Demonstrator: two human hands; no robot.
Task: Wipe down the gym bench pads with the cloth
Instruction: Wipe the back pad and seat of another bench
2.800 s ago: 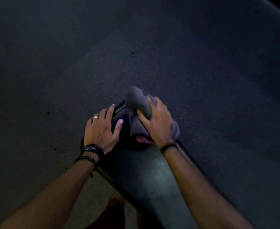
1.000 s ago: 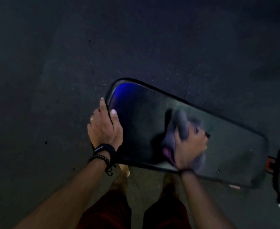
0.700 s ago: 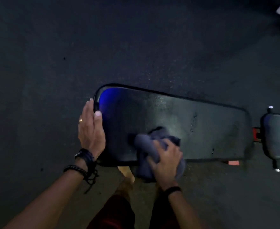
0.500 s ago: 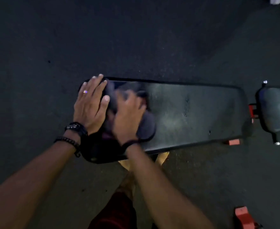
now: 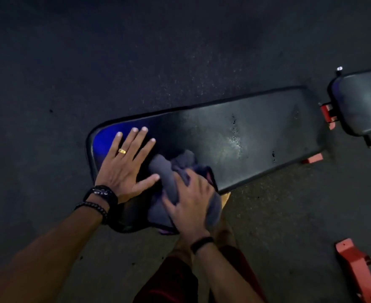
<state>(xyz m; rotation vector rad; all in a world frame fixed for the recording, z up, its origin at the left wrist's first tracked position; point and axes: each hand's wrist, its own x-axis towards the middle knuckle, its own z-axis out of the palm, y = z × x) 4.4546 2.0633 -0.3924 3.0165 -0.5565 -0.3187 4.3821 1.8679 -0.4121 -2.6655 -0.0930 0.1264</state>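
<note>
A long black bench pad [image 5: 245,132] stretches from the lower left to the right, with a blue glare at its left end. My left hand [image 5: 125,167] lies flat on that left end, fingers spread and straight. A crumpled grey cloth [image 5: 171,171] sits on the pad's near edge. My right hand [image 5: 191,206] grips the cloth from above, its fingers curled into the folds, and presses it onto the pad. A second, shorter black pad [image 5: 364,101] stands at the far right.
Red frame parts show between the two pads [image 5: 327,115] and at the lower right [image 5: 355,267] on the dark rubber floor [image 5: 136,51]. My legs in dark red shorts [image 5: 171,278] stand close below the pad's near edge.
My right hand has dragged the cloth from the pad's far left end toward the near edge. My left hand now lies flatter with fingers spread. The view has tilted.
</note>
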